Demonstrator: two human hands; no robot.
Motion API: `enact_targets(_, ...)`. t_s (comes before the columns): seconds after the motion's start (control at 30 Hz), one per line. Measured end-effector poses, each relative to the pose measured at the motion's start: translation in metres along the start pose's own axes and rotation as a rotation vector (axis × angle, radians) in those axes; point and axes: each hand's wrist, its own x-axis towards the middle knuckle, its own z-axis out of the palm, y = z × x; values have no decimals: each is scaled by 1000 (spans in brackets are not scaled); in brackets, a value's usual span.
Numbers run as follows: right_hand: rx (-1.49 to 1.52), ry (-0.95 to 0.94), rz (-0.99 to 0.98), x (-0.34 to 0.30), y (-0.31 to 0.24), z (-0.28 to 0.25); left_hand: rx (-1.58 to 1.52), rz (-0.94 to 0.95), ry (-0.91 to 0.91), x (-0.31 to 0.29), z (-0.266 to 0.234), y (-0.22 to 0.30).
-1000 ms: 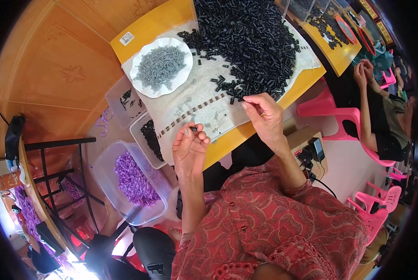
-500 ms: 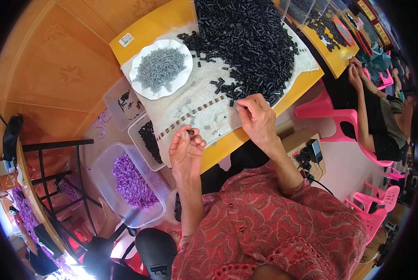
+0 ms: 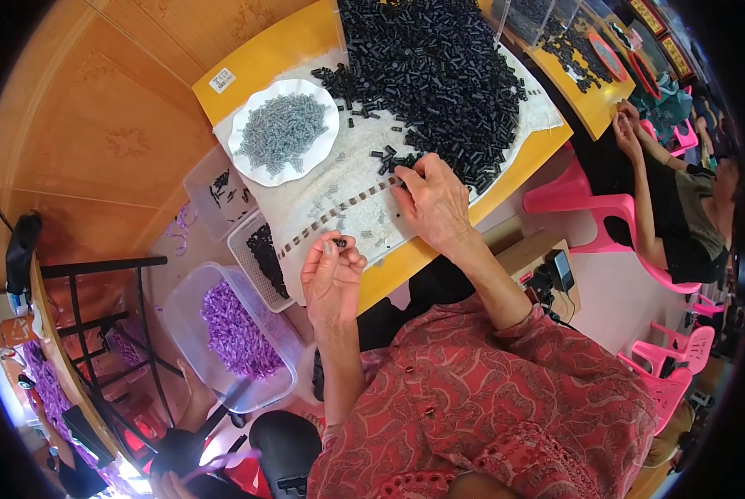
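Between the thumb and fingertips of my left hand (image 3: 329,274) is a small black cylindrical part (image 3: 339,243). My right hand (image 3: 436,203) reaches over the white cloth (image 3: 289,204), thumb and forefinger pinched at the near edge of the heap; what they hold, if anything, is hidden. A big heap of short black cylindrical parts (image 3: 431,75) covers the far side of the cloth. From beside my left hand a slanting row of small brown pieces (image 3: 331,213) runs up to my right fingertips. Left of the heap, a white scalloped plate (image 3: 329,137) carries many small grey springs (image 3: 283,131).
Left of the table are a white basket of black parts (image 3: 264,258) and a clear tub (image 3: 285,333) with purple pieces. A black metal stool frame (image 3: 106,333) stands farther left. On the right are pink plastic chairs (image 3: 580,200) and another person's arms (image 3: 634,150).
My right hand has moved slightly left, its fingertips now at the upper end of the brown row. The left hand keeps its black part, nearly still. Another person's hand appears at bottom left.
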Motion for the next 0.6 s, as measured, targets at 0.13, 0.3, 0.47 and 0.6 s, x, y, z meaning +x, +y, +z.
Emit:
enact_targets(0.13,101,27,-5,-3,4,1,1,5,3,0,0,0)
enact_targets(0.3,132,68,24,-4,8,2,5,4,-2,0,-1,-1)
enact_targets(0.47,137,48,27,-2,1,4,8,-1,-9,1,-3,-2)
enact_targets(0.6,88,9,-2,3,-7,8,-7,-4,-25,1,-2,-4)
